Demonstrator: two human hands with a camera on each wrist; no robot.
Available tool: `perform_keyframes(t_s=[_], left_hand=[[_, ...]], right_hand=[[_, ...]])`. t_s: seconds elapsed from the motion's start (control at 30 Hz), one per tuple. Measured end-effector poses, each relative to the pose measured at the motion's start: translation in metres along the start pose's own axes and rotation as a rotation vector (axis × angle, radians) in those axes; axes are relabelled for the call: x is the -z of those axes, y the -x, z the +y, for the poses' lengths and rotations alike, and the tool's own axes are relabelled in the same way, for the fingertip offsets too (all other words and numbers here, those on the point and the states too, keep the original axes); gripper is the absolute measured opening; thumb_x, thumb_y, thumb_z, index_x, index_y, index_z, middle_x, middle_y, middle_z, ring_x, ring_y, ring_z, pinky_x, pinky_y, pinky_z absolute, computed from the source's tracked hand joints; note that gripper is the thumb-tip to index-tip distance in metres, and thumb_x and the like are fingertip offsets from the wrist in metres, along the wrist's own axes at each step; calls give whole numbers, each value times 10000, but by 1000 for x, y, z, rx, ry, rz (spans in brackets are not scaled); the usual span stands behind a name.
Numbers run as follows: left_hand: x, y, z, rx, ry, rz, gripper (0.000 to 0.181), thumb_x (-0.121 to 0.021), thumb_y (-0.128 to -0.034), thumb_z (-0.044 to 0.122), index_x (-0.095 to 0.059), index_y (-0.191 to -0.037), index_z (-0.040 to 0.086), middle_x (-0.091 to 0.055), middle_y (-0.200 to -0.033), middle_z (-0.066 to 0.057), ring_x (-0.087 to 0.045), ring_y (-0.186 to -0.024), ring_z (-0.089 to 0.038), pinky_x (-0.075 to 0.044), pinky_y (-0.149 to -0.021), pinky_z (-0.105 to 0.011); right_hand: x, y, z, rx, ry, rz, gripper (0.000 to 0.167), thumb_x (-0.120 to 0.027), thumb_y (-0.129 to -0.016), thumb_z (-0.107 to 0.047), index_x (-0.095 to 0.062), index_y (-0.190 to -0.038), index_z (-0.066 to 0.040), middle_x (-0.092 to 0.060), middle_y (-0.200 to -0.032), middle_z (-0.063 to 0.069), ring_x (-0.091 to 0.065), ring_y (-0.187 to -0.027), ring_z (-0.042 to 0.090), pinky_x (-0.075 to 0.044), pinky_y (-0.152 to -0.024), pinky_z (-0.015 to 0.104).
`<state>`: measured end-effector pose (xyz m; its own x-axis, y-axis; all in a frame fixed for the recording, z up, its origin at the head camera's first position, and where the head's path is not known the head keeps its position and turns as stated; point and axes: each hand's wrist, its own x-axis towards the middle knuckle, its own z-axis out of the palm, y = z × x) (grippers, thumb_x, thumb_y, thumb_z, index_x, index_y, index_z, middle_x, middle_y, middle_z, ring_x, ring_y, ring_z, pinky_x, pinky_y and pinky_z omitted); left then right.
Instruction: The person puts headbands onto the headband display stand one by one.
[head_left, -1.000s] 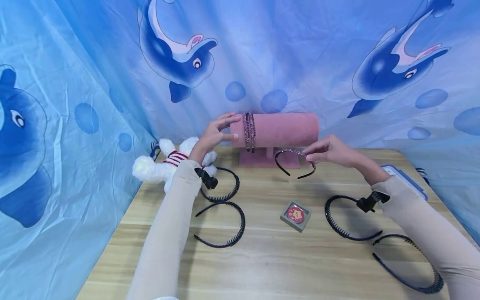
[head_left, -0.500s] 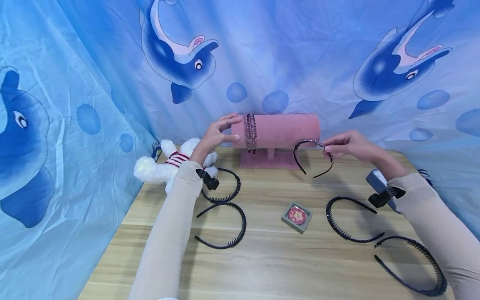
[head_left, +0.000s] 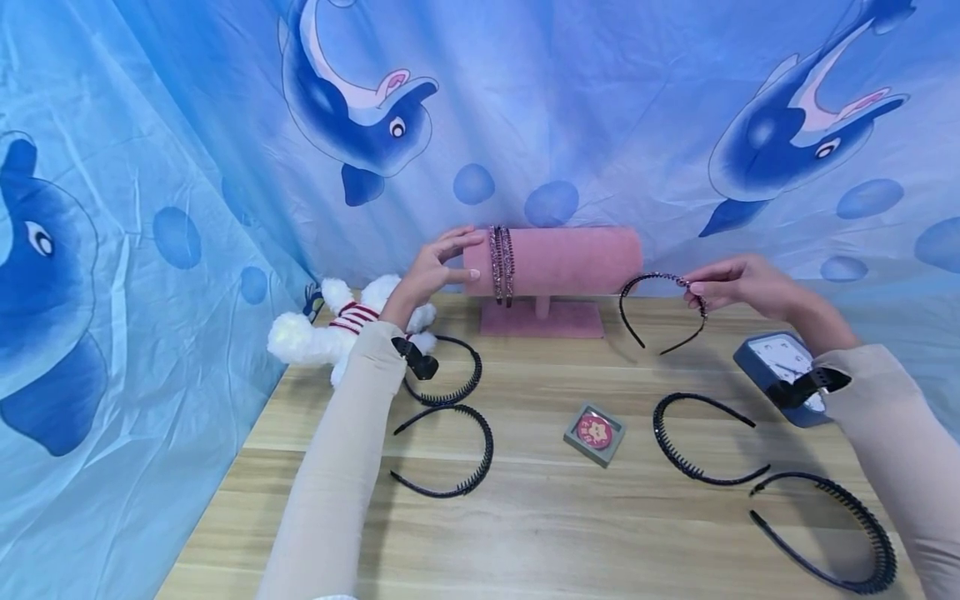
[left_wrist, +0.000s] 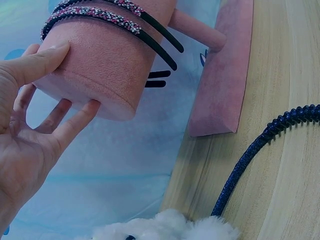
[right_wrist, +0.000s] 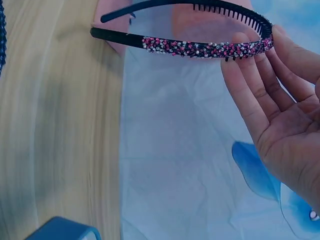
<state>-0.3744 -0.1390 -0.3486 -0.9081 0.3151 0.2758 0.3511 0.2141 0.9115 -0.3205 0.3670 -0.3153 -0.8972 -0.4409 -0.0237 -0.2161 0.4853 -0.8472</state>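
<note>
A pink padded headband stand (head_left: 562, 260) stands at the back of the table, its roll lying level on a post. My left hand (head_left: 433, 268) holds the roll's left end, thumb (left_wrist: 47, 60) on one side and fingertips on the other. Two sparkly black headbands (head_left: 501, 265) hang side by side round the roll near that hand. In my right hand (head_left: 738, 282), thumb and fingers pinch another headband (head_left: 626, 302) with pink and white stones and comb teeth (right_wrist: 230, 11). This one is in the air by the roll's right end, its tips pointing down.
Dark toothed headbands lie left (head_left: 487, 454) and right (head_left: 663, 442) on the wooden table (head_left: 525, 533). A small grey box with a red disc (head_left: 594, 433) lies between them. A blue-framed clock (head_left: 757, 367) is by the right forearm, a white plush toy (head_left: 300, 337) at left.
My right hand has moved right with its headband, from in front of the stand's base to beside the roll's right end. The left hand stays on the roll.
</note>
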Motion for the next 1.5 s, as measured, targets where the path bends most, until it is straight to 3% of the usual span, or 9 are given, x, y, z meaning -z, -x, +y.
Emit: perform_keyframes(t_s=[0.3,0.47,0.5,0.73,0.83,0.97,1.17,1.37,1.5], left_hand=[[0,-3,-1,11,1,-21,642,-755,-854,-42,-549,-1449,83,-338,-1661,-16,-376,-1493,-337,-340,-1236,-533],[0,-2,0,9,12,-20,635,-751,-847,-61,-552,-1439,56,-341,-1658,-42,-377,-1492,-349,-340,-1239,-523],[0,-2,0,5,12,-15,631,-754,-844,-62,-562,-1432,61,-354,-1652,-33,-385,-1487,-345,-345,-1236,-526],[1,-1,2,-14,8,0,619,-766,-841,-45,-588,-1418,89,-389,-1632,12,-404,-1476,-329,-350,-1232,-533],[1,-1,2,-17,2,2,622,-771,-837,-44,-593,-1415,97,-394,-1630,10,-412,-1472,-320,-360,-1227,-527],[0,0,2,-14,0,-1,626,-771,-838,-38,-595,-1417,120,-384,-1635,5,-409,-1472,-313,-368,-1224,-518],[0,1,0,-4,6,-4,627,-774,-843,-28,-592,-1423,127,-376,-1640,0,-398,-1477,-326,-344,-1225,-571],[0,2,2,-1,3,-5,626,-778,-851,-12,-584,-1432,116,-377,-1638,23,-393,-1483,-317,-325,-1234,-574],[1,2,3,7,-9,-18,641,-772,-860,-7,-555,-1454,96,-343,-1658,-6,-369,-1499,-329,-315,-1247,-543]], right_hand=[[18,11,0,-46,48,46,321,-623,-1015,-111,-656,-1274,74,-786,-943,-86,-756,-900,143,-647,-792,293],[21,14,-3,-93,53,120,222,-640,-1012,-164,-727,-1214,-131,-782,-945,-109,-748,-894,94,-644,-785,276],[21,14,-3,-94,54,133,194,-640,-1014,-180,-732,-1184,-192,-779,-945,-119,-744,-897,79,-642,-783,265],[7,7,-9,-69,1,221,237,-679,-988,-253,-730,-1204,-168,-772,-916,-147,-738,-897,28,-643,-766,247],[0,2,-11,-52,-41,256,143,-697,-973,-273,-749,-1106,-271,-778,-900,-133,-745,-886,34,-643,-755,242],[-10,-4,-14,-23,-75,299,110,-715,-957,-277,-753,-1060,-291,-784,-903,-120,-748,-869,32,-642,-742,233],[-20,-13,-19,28,-93,367,153,-723,-951,-246,-764,-1090,-197,-782,-884,-109,-744,-837,18,-642,-732,244],[-25,-24,-25,31,-110,394,124,-725,-949,-256,-757,-1066,-232,-751,-863,-173,-731,-828,-5,-638,-725,226],[-28,-32,-28,32,-90,396,333,-719,-954,-251,-719,-1216,-46,-739,-853,-187,-721,-823,-17,-639,-729,225]])
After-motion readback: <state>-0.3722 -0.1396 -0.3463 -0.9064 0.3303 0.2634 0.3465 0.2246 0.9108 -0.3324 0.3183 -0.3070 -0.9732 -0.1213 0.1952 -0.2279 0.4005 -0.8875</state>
